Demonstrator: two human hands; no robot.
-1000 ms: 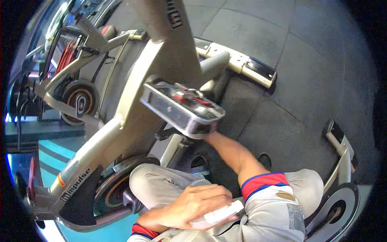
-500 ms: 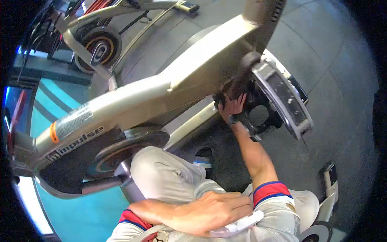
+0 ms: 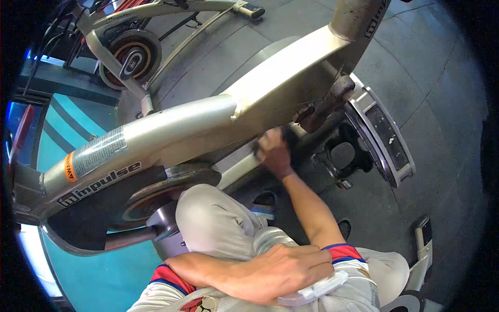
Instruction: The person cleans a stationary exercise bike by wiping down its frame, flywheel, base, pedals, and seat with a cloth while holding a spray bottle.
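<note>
My right hand (image 3: 274,152) reaches under the bike frame, fingers closed on a dark cloth (image 3: 292,139) against the pale lower tube (image 3: 239,167). Motion blurs the hand and hides the cloth's outline. To its right are the crank arm (image 3: 330,104) and the pedal (image 3: 397,138) with its black toe cage (image 3: 338,156). Close to my body, my left hand (image 3: 288,270) is curled round a whitish, translucent plastic thing (image 3: 317,288); its full shape is hidden under the fingers.
The silver-gold exercise bike's main beam (image 3: 176,122) runs diagonally across the view, its flywheel (image 3: 171,190) beside my bent knee (image 3: 208,218). Another bike (image 3: 132,62) stands at the back left. Dark floor tiles (image 3: 431,125) lie right, with a foot of a frame (image 3: 424,239).
My right hand has moved left with the cloth, from beside the crank and toe cage to the lower tube. The left hand stays nearly in place. The view has shifted slightly.
</note>
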